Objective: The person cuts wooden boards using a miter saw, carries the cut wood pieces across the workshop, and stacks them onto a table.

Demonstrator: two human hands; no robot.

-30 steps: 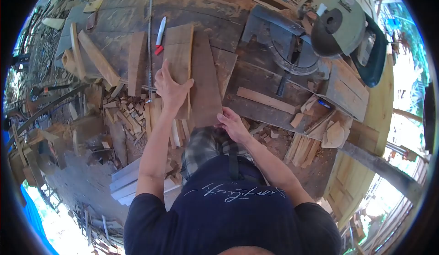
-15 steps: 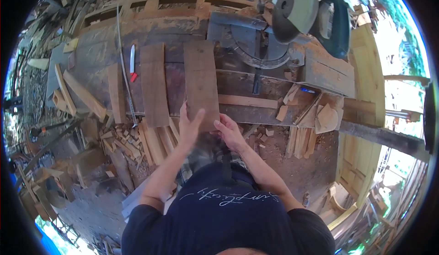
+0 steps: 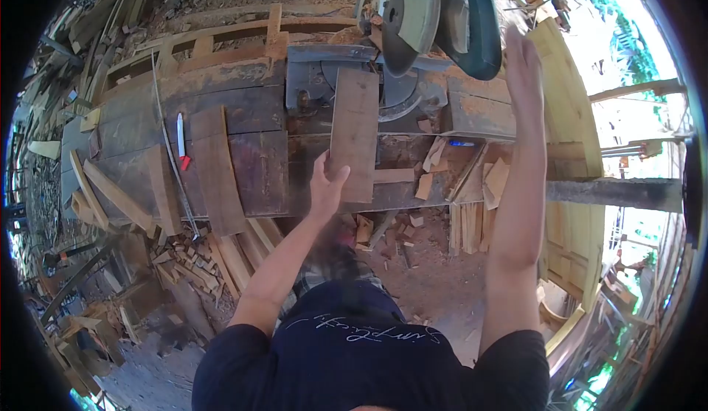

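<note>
A flat brown wooden board (image 3: 356, 134) stretches from the bench front onto the base of the miter saw (image 3: 405, 24). My left hand (image 3: 328, 188) grips the board along its left edge near the lower end, thumb on top. My right hand (image 3: 522, 68) is raised at the right of the saw, beside its dark green motor housing. Its fingers point upward, stretched out and slightly blurred, with nothing seen in them. A second, wider board (image 3: 219, 168) lies on the bench to the left.
On the workbench (image 3: 262, 131) are a red-and-white marker-like tool (image 3: 181, 138), a long thin metal strip (image 3: 168, 131) and a narrower board (image 3: 164, 190). Offcuts (image 3: 435, 160) lie at the bench's right. Scrap wood (image 3: 195, 263) is piled below. A panelled wooden door (image 3: 571, 256) stands right.
The board has moved right and forward onto the saw base, still in my left hand. My right hand has let go of it and risen to the saw's right side. The view has shifted.
</note>
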